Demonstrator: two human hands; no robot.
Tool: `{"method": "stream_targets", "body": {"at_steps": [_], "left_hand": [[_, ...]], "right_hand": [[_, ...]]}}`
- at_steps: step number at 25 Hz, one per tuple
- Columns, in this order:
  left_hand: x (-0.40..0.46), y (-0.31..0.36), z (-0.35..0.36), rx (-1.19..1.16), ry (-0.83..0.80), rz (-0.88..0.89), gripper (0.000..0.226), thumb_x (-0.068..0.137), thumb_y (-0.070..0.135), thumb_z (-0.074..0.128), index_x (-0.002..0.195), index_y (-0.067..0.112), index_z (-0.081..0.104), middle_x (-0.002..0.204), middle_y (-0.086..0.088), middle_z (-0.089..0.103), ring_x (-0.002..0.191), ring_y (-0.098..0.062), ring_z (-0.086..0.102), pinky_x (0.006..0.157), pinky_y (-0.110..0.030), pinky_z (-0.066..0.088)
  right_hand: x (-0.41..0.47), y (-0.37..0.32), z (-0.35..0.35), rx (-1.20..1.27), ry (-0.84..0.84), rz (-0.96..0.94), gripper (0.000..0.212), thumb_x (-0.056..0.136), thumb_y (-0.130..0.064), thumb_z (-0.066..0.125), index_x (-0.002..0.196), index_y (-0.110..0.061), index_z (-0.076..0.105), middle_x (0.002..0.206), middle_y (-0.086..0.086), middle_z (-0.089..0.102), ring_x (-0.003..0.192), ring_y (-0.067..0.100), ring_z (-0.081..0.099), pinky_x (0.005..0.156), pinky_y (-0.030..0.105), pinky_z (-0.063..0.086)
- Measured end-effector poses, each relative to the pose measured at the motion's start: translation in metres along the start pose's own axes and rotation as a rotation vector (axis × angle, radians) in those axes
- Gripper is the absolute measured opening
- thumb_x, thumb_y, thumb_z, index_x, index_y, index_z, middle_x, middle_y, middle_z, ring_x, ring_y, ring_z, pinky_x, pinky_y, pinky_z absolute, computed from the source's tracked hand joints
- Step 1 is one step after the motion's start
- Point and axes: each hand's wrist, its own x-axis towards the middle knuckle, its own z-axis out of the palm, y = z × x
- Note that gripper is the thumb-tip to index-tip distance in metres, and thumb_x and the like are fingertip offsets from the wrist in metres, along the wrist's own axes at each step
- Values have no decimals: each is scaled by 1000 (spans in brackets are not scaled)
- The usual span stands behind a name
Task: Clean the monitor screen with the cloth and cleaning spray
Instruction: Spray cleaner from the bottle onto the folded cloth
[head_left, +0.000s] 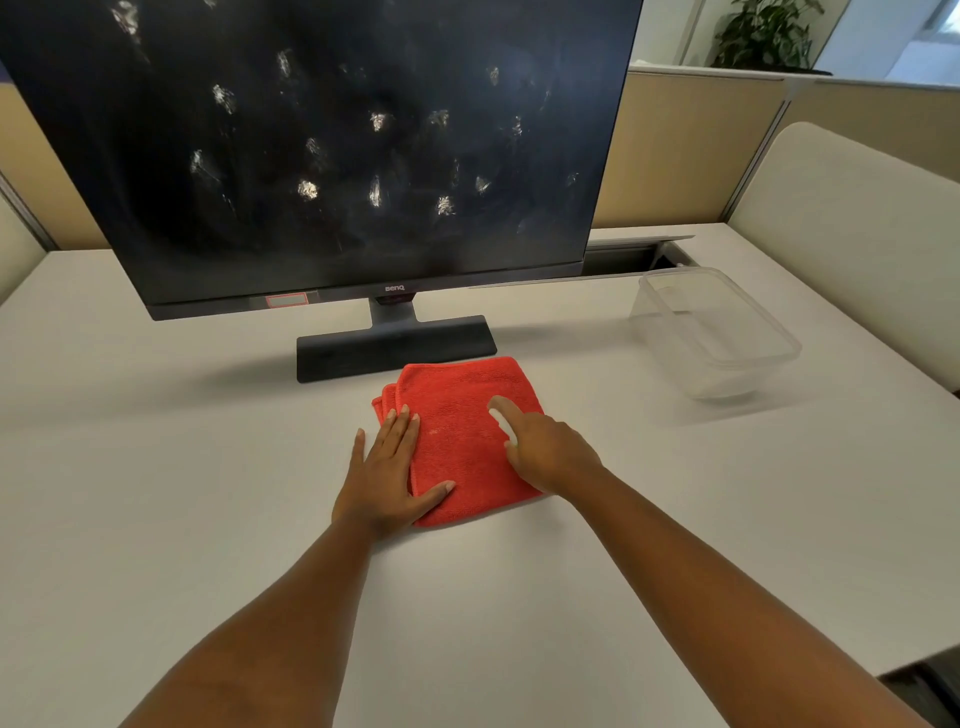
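Observation:
A folded red cloth (462, 431) lies on the desk just in front of the monitor's stand. My left hand (387, 478) rests flat on the cloth's left edge, fingers spread and thumb on the fabric. My right hand (545, 452) hovers over the cloth's right side, curled around a small white spray bottle (503, 423). The index finger lies along the bottle's top and most of the bottle is hidden in the hand. The black monitor screen (332, 145) stands behind, switched off and dotted with several whitish smudges.
The monitor's dark base (363, 351) sits right behind the cloth. A clear plastic container (727, 358) stands at the right on the white desk (156, 467). Beige partition panels (685, 150) and a plant (763, 36) are behind. The desk's front right corner is near my right forearm.

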Motion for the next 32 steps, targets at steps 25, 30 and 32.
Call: {"method": "stream_targets", "body": {"at_steps": [25, 30, 32], "left_hand": [[4, -4, 8, 2, 54, -44, 85, 72, 71, 7, 143, 26, -4, 156, 4, -2, 142, -11, -7, 113, -40, -13], [5, -3, 7, -4, 56, -48, 84, 72, 71, 7, 142, 26, -7, 155, 5, -5, 137, -6, -15, 112, -39, -15], [4, -3, 6, -5, 51, -49, 83, 72, 70, 7, 142, 26, -7, 155, 6, -5, 137, -6, -15, 112, -38, -15]], "right_hand": [[61, 54, -51, 588, 527, 243, 38, 84, -7, 63, 120, -6, 49, 124, 18, 51, 112, 29, 50, 96, 35, 43], [81, 58, -51, 596, 526, 283, 43, 83, -7, 64, 123, -8, 49, 127, 18, 50, 114, 30, 48, 100, 39, 41], [84, 59, -48, 600, 521, 285, 44, 83, -6, 63, 124, -8, 48, 128, 17, 50, 115, 29, 48, 101, 40, 40]]}}
